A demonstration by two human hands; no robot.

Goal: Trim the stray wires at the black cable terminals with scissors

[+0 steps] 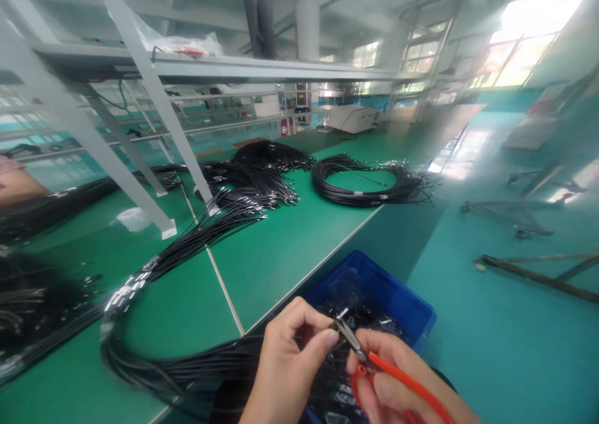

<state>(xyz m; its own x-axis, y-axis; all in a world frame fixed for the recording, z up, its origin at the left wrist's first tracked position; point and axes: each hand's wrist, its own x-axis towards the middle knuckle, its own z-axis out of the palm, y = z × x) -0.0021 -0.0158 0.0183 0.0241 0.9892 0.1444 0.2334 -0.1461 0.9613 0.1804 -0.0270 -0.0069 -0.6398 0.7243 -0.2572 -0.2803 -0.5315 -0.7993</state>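
Above a blue bin, my left hand (pixel 294 355) pinches between thumb and forefinger what looks like the end of a thin black cable, mostly hidden by the fingers. My right hand (pixel 397 374) is closed around the red-orange handles of needle-nose pliers (pixel 352 340). The metal jaws point up and left, and their tips meet the cable end at my left fingertips. A thick bundle of black cables (pixel 187 366) runs along the green bench to the left of my left hand.
The blue bin (pixel 397 296) holds plastic bags and small dark parts. On the green bench (pixel 262 268) lie a coiled cable bundle (pixel 355 196) and more cables with metal ends (pixel 271 155). White shelf posts (pixel 163 99) and a white roll (pixel 133 219) stand left. Another person's arm (pixel 21 187) shows there.
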